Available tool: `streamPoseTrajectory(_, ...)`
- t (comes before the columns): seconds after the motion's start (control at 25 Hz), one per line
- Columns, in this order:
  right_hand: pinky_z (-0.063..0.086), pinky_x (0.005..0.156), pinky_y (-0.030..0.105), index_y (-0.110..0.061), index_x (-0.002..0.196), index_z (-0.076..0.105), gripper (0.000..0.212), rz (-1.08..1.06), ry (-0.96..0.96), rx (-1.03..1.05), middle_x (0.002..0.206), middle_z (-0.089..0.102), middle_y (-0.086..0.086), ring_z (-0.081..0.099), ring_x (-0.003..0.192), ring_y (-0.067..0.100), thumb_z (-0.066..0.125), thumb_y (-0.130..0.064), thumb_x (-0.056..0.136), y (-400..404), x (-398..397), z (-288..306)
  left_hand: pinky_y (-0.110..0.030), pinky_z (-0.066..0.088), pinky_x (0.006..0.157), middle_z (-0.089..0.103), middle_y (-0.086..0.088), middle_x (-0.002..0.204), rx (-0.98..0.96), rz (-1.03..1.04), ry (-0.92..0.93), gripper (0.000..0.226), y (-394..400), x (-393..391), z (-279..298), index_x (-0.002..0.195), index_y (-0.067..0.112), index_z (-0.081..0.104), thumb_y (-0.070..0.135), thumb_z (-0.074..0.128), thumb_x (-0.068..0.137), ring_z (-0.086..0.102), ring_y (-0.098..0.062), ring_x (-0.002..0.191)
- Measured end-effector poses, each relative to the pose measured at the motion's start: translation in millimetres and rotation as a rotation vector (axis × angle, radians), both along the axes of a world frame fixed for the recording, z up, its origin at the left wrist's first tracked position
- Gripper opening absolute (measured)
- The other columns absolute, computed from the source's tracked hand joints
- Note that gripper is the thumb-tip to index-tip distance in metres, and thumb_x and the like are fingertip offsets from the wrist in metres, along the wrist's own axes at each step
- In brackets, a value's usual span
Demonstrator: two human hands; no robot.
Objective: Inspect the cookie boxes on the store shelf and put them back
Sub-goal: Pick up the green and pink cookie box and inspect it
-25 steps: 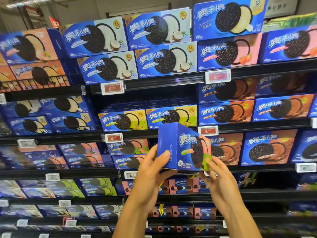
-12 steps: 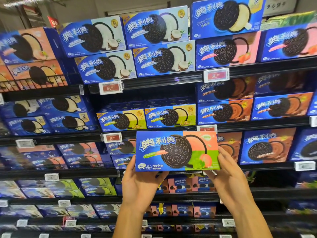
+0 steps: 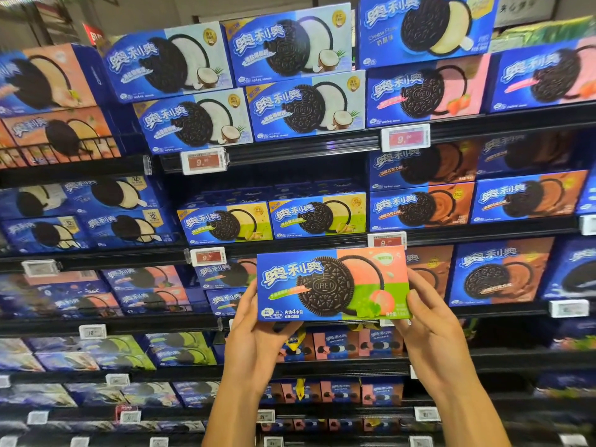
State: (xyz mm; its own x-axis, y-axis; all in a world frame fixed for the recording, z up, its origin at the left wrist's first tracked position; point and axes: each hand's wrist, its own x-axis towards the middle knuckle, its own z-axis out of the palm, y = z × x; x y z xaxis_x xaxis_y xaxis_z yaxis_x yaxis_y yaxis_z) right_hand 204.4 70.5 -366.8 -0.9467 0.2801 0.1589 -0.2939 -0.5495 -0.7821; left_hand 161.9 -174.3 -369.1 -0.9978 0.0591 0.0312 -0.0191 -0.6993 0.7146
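I hold one cookie box in front of the third shelf, its front face turned to me: blue on the left, pink and green on the right, with a dark cookie printed in the middle. My left hand grips its lower left corner from behind and below. My right hand grips its right end, thumb on the front. Matching pink and green boxes stand on the shelf just left of the held box.
Black store shelves carry rows of blue cookie boxes: coconut ones above, yellow-green ones in the middle, brown chocolate ones at right. Price tags clip to the shelf edges. Smaller packs fill lower shelves.
The box has turned from end-on to face-on and shifted slightly right. Both hands have kept hold of it, moving to its two ends.
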Motion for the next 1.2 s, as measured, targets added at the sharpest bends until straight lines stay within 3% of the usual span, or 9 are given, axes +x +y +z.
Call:
streamPoseTrajectory(0.24, 0.058, 0.068, 0.024, -0.016, 0.125, 0.066, 0.042, -0.01, 0.003, -0.037, 0.108, 0.076, 0.001, 0.072, 0.087, 0.012, 0.061, -0.019, 0.084, -1, 0, 2, -0.055, 0.054, 0.09, 0.061, -0.007, 0.138, -0.015, -0.024, 0.017, 0.041, -3, 3, 5, 0.138, 0.023, 0.056, 0.032, 0.048, 0.098, 0.06, -0.028, 0.125)
streamPoseTrajectory(0.4, 0.053, 0.08, 0.035, -0.017, 0.131, 0.064, 0.041, 0.005, 0.0, -0.049, 0.12, 0.073, 0.006, 0.068, 0.097, 0.018, 0.056, -0.024, 0.091, -3, 1, 5, -0.052, 0.054, 0.09, 0.058, -0.01, 0.14, -0.063, -0.002, 0.011, 0.053, 1, 1, 5, 0.142, 0.021, 0.049, 0.022, 0.059, 0.089, 0.057, -0.03, 0.124)
streamPoseTrajectory(0.56, 0.06, 0.075, 0.028, -0.021, 0.127, 0.066, 0.038, 0.065, 0.029, -0.033, 0.121, 0.073, 0.005, 0.071, 0.098, 0.018, 0.057, -0.02, 0.09, -7, 4, 14, -0.055, 0.053, 0.095, 0.057, -0.012, 0.141, -0.017, -0.014, -0.015, 0.057, 3, -4, -2, 0.146, 0.019, 0.045, 0.017, 0.057, 0.09, 0.05, -0.034, 0.133)
streamPoseTrajectory(0.76, 0.061, 0.079, 0.03, -0.027, 0.122, 0.071, 0.036, 0.124, 0.041, 0.065, 0.124, 0.072, 0.008, 0.072, 0.104, 0.019, 0.061, -0.026, 0.088, -17, 12, 24, -0.047, 0.058, 0.081, 0.061, -0.013, 0.137, -0.024, -0.047, -0.046, 0.052, 7, -10, -2, 0.143, 0.016, 0.048, 0.019, 0.054, 0.091, 0.056, -0.034, 0.125)
streamPoseTrajectory(0.88, 0.059, 0.078, 0.027, -0.03, 0.118, 0.073, 0.035, 0.113, 0.082, 0.118, 0.126, 0.071, 0.007, 0.071, 0.108, 0.02, 0.072, -0.03, 0.083, -23, 17, 32, -0.041, 0.06, 0.073, 0.067, -0.011, 0.128, -0.037, -0.051, -0.088, 0.049, 11, -14, -5, 0.137, 0.015, 0.052, 0.02, 0.052, 0.089, 0.067, -0.029, 0.108)
streamPoseTrajectory(1.04, 0.058, 0.077, 0.023, -0.038, 0.112, 0.076, 0.058, 0.105, 0.13, 0.222, 0.117, 0.075, 0.0, 0.072, 0.105, 0.015, 0.09, -0.056, 0.059, -30, 23, 42, -0.039, 0.062, 0.07, 0.075, -0.005, 0.114, -0.044, -0.05, -0.121, 0.03, 14, -15, -17, 0.125, 0.02, 0.057, 0.013, 0.041, 0.101, 0.074, -0.023, 0.095)
streamPoseTrajectory(1.2, 0.058, 0.076, 0.022, -0.039, 0.113, 0.075, 0.063, 0.114, 0.127, 0.239, 0.116, 0.076, 0.0, 0.073, 0.104, 0.015, 0.091, -0.059, 0.056, -31, 23, 41, -0.04, 0.062, 0.067, 0.075, -0.004, 0.111, -0.045, -0.051, -0.148, 0.03, 13, -14, -21, 0.126, 0.02, 0.055, 0.01, 0.037, 0.105, 0.074, -0.024, 0.091)
